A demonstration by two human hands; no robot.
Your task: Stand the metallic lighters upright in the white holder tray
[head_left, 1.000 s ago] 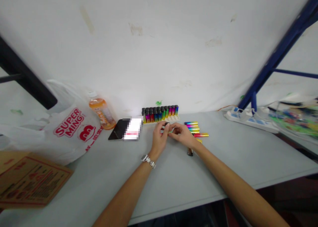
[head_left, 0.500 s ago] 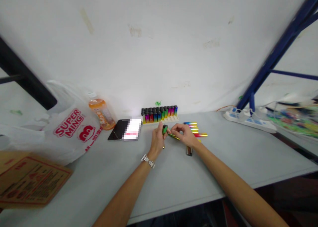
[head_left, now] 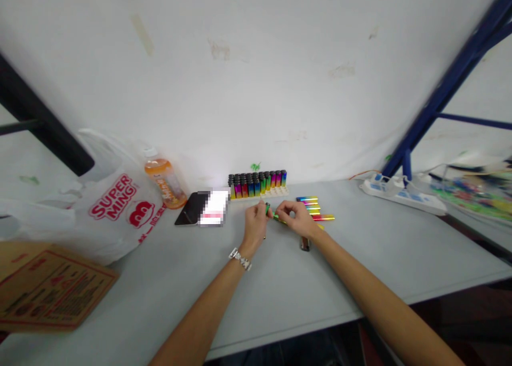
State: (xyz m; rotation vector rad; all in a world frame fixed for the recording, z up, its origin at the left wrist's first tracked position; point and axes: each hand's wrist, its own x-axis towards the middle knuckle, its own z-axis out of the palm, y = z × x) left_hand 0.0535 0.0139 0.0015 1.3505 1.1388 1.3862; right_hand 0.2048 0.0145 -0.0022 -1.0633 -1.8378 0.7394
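Note:
My left hand point(head_left: 255, 224), a metal-link watch or bracelet on its wrist, is closed around a small green lighter-shaped piece point(head_left: 268, 208). Just to its right, my right hand point(head_left: 295, 216) pinches a thin green and yellow shiny strip point(head_left: 277, 217) that reaches toward the left fingers. Whether strip and green piece touch is hard to tell. Behind the hands, several metallic rainbow lighters point(head_left: 256, 184) with black tops stand upright in a white rack point(head_left: 282, 192). Several shiny coloured pieces point(head_left: 308, 205) lie beside my right hand. Below my right wrist lies a dark, metal-ended piece point(head_left: 305, 244).
A black tablet or phone point(head_left: 192, 208) with a blurred bright area lies left of the rack. Farther left are an orange drink bottle point(head_left: 166, 184), a white plastic bag point(head_left: 116, 211) and a cardboard box point(head_left: 52, 291). A power strip point(head_left: 400, 193) lies at right by a blue post point(head_left: 432, 104).
The green piece in my left hand has turned and shows narrower. My right hand stays almost in place, still pinching the strip. The view has shifted slightly.

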